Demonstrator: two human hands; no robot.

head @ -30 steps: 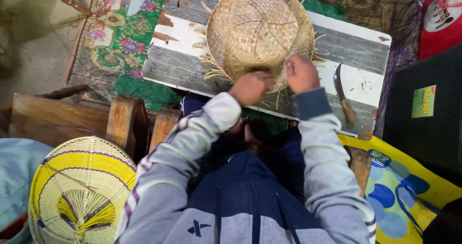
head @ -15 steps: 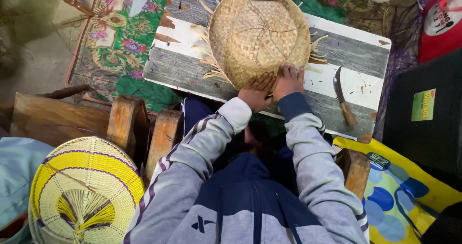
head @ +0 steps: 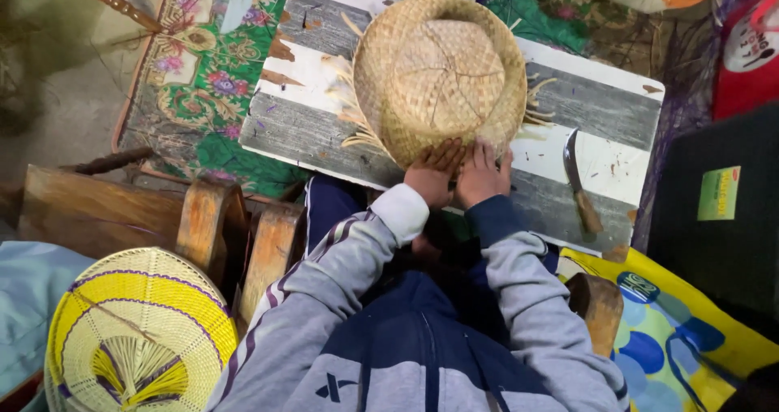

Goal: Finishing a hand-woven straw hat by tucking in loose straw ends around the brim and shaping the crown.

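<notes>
Head view shows left hand (head: pixel 434 171) and right hand (head: pixel 483 172) side by side at frame centre, fingers pressed flat, grasping nothing, on the near brim of a woven straw hat (head: pixel 438 75) lying on the grey-and-white board (head: pixel 600 112), upper centre.

Soft, even light is falling from above, brightening the hat (head: pixel 441 75) and the desk (head: pixel 604 164) while the corners are fading into dimness. Shadows are lying faint and short. No glare is showing. Edges are bending slightly outward, and the frame is staying mostly sharp.
</notes>
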